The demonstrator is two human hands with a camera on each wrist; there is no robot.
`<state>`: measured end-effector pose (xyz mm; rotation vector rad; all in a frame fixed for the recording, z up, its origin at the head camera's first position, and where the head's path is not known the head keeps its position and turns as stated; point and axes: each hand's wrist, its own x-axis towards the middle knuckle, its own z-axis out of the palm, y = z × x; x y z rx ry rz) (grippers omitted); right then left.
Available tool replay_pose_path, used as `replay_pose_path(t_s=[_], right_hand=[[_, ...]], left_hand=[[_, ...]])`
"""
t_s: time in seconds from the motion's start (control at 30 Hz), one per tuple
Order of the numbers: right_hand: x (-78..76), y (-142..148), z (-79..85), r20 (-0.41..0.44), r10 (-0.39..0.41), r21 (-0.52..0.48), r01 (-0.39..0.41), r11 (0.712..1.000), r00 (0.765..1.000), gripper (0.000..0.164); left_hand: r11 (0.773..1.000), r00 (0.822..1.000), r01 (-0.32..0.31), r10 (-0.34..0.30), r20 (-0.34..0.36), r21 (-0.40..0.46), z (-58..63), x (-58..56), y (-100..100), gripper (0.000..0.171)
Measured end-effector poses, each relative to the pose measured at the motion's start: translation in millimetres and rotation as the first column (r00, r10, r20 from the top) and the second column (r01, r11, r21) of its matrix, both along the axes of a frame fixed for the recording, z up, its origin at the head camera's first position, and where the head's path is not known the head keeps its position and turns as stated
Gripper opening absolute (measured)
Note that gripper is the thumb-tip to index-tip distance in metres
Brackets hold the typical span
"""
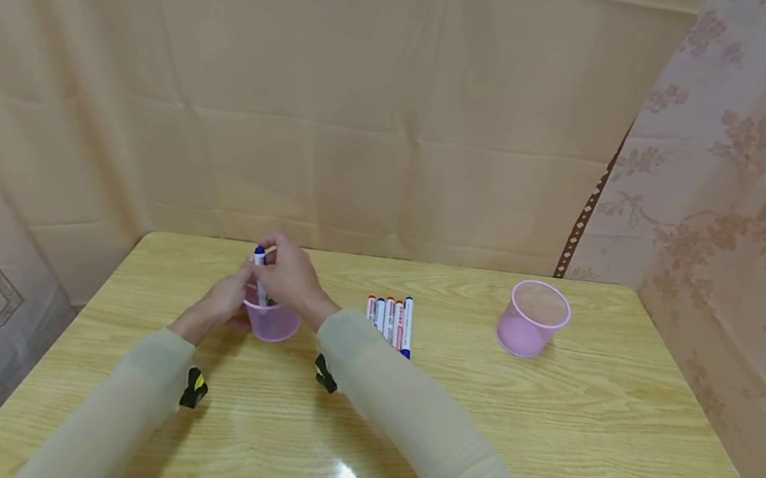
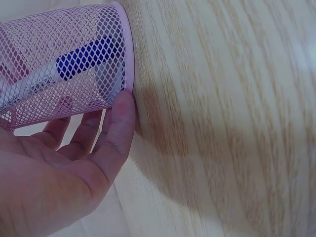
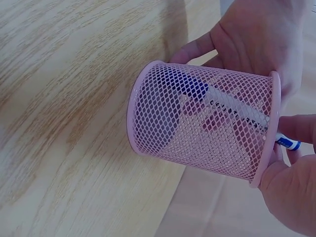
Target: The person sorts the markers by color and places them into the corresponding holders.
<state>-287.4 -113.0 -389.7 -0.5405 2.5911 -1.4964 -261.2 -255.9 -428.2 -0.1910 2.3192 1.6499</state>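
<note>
At left of frame we were likely mid-insertion, left grip (image 1: 223,299) holding the mesh cup (image 1: 273,325), right grip (image 1: 293,275) pinching a marker (image 1: 260,291); next called for release.

A pink, round mesh cup (image 1: 274,327) with a smooth rim stands upright on the wood-grain worktop (image 1: 484,451). A white, blue-capped marker (image 1: 261,288) leans inside, cap toward the base, top above the rim.

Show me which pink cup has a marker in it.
The pink cup the left hand holds, with a blue-ended marker inside; no marker shows in the other cup, standing apart at the right.
</note>
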Motion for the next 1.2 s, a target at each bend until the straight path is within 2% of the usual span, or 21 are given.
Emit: replay_pose_path(t_s=[0.17, 0.47, 0.8, 1.07, 1.2], right_hand=[[0.3, -0.4, 0.5, -0.01, 0.006, 0.029, -0.006, 1.0, 1.0, 0.033], [-0.7, -3.6, 0.4, -0.065, -0.01, 0.121, 0.018, 0.993, 0.998, 0.035], [0.9, -7.4, 2.0, -0.005, -0.047, 0.142, 0.047, 0.989, 0.999, 0.038], [0.4, -7.9, 1.9, 0.035, -0.037, 0.168, 0.031, 0.985, 0.999, 0.038], [1.1, -6.3, 4.2, 0.026, -0.03, 0.179, 0.025, 0.983, 0.999, 0.038]], left_hand=[[1.0, 1.0, -0.02, 0.02, 0.021, -0.015, -3.3, -1.9, 2.9, 0.089], [1.0, 0.999, -0.026, 0.026, 0.03, -0.015, -4.4, -2.9, 2.9, 0.094], [1.0, 0.999, -0.022, 0.022, 0.032, -0.017, -0.8, -0.9, 3.0, 0.095], [0.999, 0.999, 0.011, -0.01, 0.036, -0.033, -1.0, -1.3, 0.9, 0.094], [0.998, 0.999, 0.011, -0.009, 0.038, -0.055, -1.9, -2.4, 1.0, 0.094]])
